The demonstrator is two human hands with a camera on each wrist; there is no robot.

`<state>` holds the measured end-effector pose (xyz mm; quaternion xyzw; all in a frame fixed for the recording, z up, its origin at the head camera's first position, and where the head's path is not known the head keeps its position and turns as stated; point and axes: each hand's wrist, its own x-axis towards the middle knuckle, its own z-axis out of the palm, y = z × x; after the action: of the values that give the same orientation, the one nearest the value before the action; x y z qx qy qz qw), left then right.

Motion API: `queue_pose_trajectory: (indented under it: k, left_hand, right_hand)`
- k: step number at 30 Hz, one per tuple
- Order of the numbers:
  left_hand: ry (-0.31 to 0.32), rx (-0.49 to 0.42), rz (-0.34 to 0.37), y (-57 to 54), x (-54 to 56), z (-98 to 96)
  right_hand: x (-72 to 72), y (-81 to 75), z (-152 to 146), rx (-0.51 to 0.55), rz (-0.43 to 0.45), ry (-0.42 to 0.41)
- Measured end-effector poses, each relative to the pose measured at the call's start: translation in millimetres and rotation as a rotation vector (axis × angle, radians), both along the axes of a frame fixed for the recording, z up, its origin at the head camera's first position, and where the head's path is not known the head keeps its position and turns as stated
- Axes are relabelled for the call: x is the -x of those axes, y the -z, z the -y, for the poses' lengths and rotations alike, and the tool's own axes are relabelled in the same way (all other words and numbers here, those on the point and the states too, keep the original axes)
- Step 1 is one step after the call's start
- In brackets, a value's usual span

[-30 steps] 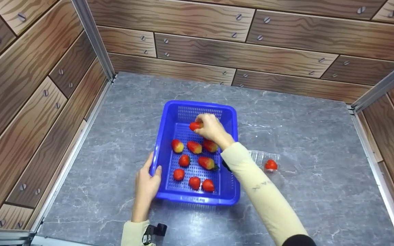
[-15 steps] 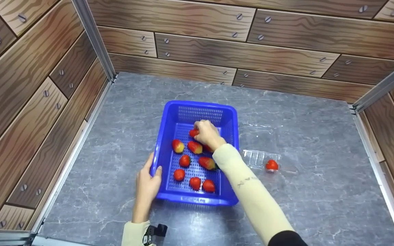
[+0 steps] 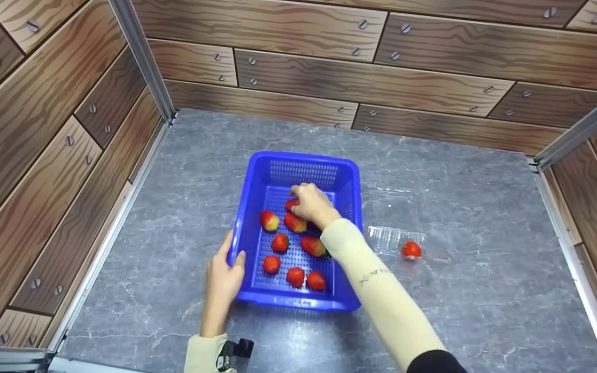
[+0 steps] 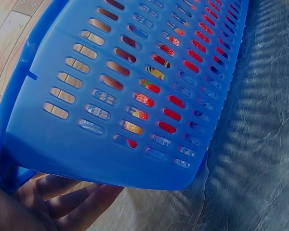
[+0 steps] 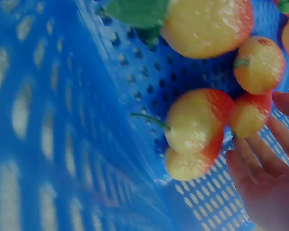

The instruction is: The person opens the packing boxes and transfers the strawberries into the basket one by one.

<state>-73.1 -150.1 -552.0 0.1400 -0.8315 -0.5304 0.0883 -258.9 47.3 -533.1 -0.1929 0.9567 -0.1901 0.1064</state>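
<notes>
A blue perforated plastic basket [image 3: 298, 302] stands on the grey tabletop with several red and yellow strawberries [image 3: 279, 243] spread over its floor. My left hand [image 3: 223, 277] grips its left rim, thumb over the edge; in the left wrist view the fingers [image 4: 89, 207] curl below the rim. Inside the basket, toward the far end, my right hand [image 3: 313, 203] is low over a red strawberry [image 3: 292, 205]. The right wrist view shows its fingers [image 5: 265, 156] spread and fairly straight, fingertips right at a strawberry [image 5: 249, 115]. My right hand and sleeve partly cover the strawberries on the right side.
A clear plastic container [image 3: 392, 239] lies to the right of the basket, with one red strawberry [image 3: 411, 249] in it. Wood-patterned walls [image 3: 288, 65] and metal corner posts [image 3: 143, 57] enclose the grey tabletop [image 3: 485, 207].
My right hand has come down and slightly nearer with the strawberry, and its fingers have loosened from it. The left hand and the basket have stayed in place.
</notes>
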Motion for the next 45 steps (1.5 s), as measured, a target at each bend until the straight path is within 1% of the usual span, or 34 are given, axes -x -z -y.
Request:
queue_pose_trajectory:
  k: [5,10,15,19,23,26,29,32,36,41,45]
  left_hand:
    - [0.002,0.001,0.004,0.5,-0.6,1.1]
    - [-0.006,0.013,-0.009,0.0,-1.0,1.7]
    - [-0.003,0.013,-0.003,-0.7,-0.5,1.4]
    - [-0.002,0.010,0.004,-0.9,-0.4,1.0]
    - [-0.002,0.015,0.000,0.1,-0.7,1.1]
    - [-0.001,0.020,-0.005,0.9,-1.0,1.4]
    - [0.000,0.025,-0.002,1.1,-0.8,1.3]
    - [-0.001,0.022,-0.002,1.0,-0.3,1.1]
    - [-0.004,0.013,-0.006,1.4,0.5,0.5]
    - [0.002,0.005,-0.007,1.6,-0.1,-0.1]
    - [0.007,0.003,-0.010,1.3,-0.6,0.6]
  right_hand:
    - [2.3,-16.8,0,0.002,-0.058,-0.045]
    - [1.7,-41.1,-1,0.001,-0.117,-0.089]
    - [-4.1,-66.2,-4,0.019,-0.201,-0.138]
    - [-12.2,-81.2,-10,0.032,-0.276,-0.170]
    - [-22.6,-86.9,-18,0.043,-0.366,-0.204]
    - [-31.4,-86.5,-28,0.067,-0.437,-0.229]
    - [-39.3,-85.1,-41,0.110,-0.489,-0.227]
    - [-45.4,-84.4,-59,0.152,-0.517,-0.186]
    - [-55.2,-85.3,-86,0.170,-0.513,-0.073]
    - [-70.2,-85.7,-127,0.149,-0.437,0.091]
    - [-81.2,-82.2,-162,0.093,-0.339,0.195]
